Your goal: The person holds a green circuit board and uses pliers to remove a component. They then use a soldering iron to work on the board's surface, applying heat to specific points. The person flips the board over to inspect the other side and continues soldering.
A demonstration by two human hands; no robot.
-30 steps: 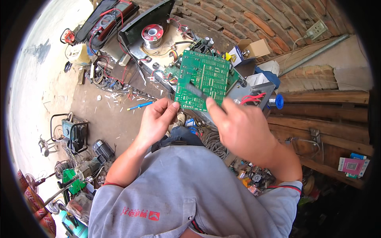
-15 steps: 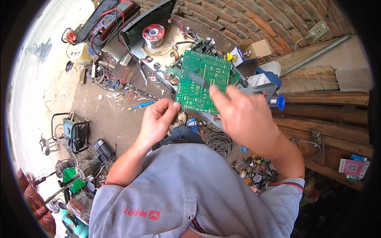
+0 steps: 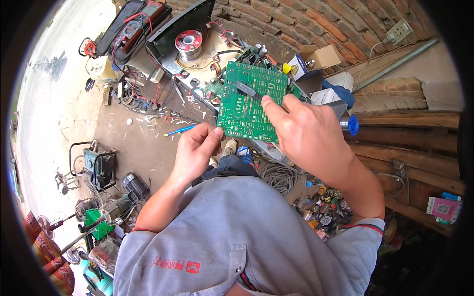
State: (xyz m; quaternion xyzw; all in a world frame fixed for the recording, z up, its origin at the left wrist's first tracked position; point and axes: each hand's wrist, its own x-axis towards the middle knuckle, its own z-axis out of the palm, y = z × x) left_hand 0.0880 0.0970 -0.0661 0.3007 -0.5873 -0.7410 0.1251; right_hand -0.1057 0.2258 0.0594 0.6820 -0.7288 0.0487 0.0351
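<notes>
A green circuit board with rows of small pads is held above an open metal-cased machine full of wiring. My left hand pinches its lower-left corner between thumb and fingers. My right hand grips a dark, flat brush-like tool, its end lying over the upper-middle part of the board; its tip is too small to make out. A red-labelled spool of solder wire stands in the machine behind the board. A blue pen-like item lies left of my left hand.
A multimeter in a black case lies at upper left. An open cardboard box sits by the brick wall. A generator, a motor, coiled cable and heaped parts lie on the ground around me.
My right hand has moved up and rightward with the tool across the board, and the board has shifted slightly right at its lower edge. My left hand keeps its grip on the corner.
</notes>
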